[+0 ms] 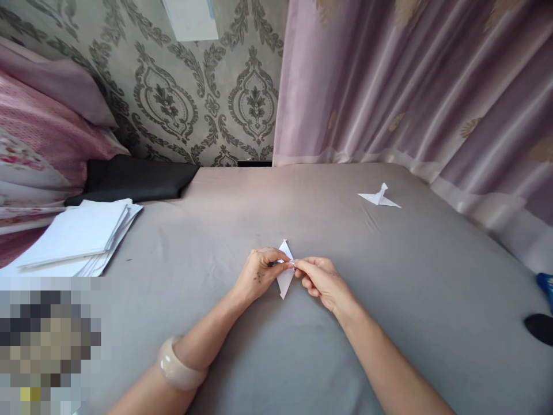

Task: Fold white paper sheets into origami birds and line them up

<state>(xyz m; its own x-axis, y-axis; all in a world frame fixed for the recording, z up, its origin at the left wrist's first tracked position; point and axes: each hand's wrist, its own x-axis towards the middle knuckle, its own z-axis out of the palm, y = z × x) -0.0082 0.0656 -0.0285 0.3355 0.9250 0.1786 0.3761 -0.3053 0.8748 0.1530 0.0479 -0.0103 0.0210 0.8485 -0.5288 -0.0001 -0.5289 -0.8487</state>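
Note:
A small folded white paper figure [285,281] is between my hands, just above or on the grey cloth; I cannot tell which. Its two pointed wings spread away from me and toward me. My left hand [260,271] pinches its middle from the left, thumb and fingers pressed together. From the right, my right hand [319,279] pinches a small part at its near-right side with thumb and forefinger, the other fingers curled. My fingertips hide the figure's centre. A second folded white paper bird [380,199] stands at the far right, touched by neither hand.
A grey cloth [216,225] covers the flat surface, slightly wrinkled. At the left lies a stack of white paper [82,233], with a black item [138,177] behind it. Pink curtains [367,86] hang along the back right. Dark and blue objects [540,328] sit at the right edge.

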